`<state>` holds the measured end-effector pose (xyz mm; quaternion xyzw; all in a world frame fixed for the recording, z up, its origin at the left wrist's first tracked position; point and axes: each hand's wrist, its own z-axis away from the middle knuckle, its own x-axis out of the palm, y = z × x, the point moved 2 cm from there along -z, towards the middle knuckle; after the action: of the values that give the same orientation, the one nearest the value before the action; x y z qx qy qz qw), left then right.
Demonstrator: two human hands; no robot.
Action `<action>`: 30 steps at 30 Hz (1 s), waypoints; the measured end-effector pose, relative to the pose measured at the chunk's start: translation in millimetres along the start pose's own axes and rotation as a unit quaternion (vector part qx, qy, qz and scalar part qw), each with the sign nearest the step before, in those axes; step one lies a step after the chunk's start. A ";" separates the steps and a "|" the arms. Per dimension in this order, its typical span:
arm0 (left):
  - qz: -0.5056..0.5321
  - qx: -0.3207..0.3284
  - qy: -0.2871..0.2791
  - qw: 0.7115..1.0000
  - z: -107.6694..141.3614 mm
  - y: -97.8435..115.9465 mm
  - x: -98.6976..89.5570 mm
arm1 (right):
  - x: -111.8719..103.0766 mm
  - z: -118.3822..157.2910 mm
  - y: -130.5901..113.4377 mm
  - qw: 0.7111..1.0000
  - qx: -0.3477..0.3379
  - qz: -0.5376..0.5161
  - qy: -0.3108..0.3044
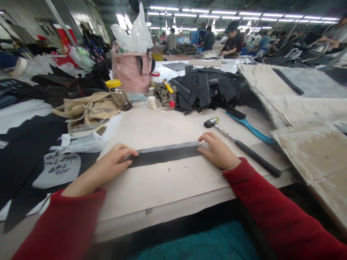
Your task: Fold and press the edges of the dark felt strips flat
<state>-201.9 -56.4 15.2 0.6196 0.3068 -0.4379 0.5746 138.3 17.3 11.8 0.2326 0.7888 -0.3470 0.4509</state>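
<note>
A long dark strip (165, 156) with a grey, speckled band along its far edge lies across the pale board in front of me. My left hand (115, 160) is at the strip's left end, its thumb and fingers closed about the corner. At the right end, my right hand (217, 150) grips the strip between thumb and curled fingers. To the right of that hand lies a hammer (244, 150) with a black handle. Beyond it is a blue-handled brush (252, 126).
Behind the board (151, 191) are a heap of dark pieces (206, 86), a yellow-lidded jar (119, 95), small white bottles and a pink bag (132, 70). Tan cloth (89, 108) and a marked white bag (58, 168) lie left. Stiff pale sheets (306, 104) rise at right. People work farther back.
</note>
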 end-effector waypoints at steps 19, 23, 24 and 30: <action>-0.075 0.115 0.084 0.987 -14.3 60.0 8.7 | 13.9 -10.2 -47.0 0.995 -0.095 -0.034 -0.025; -0.093 0.153 0.065 0.982 -34.7 94.8 36.0 | 33.2 -11.3 -72.3 0.985 -0.155 -0.044 -0.068; -0.103 0.148 0.060 0.982 -37.1 97.5 40.0 | 35.5 -9.9 -72.7 0.984 -0.156 -0.042 -0.075; -0.126 0.135 0.040 0.982 -34.0 95.0 36.8 | 14.0 11.4 -39.5 0.991 -0.105 -0.004 -0.079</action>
<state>-95.8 -42.0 22.9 0.6647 0.3431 -0.5189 0.4138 110.9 -16.3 8.9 0.1526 0.7837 -0.2813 0.5323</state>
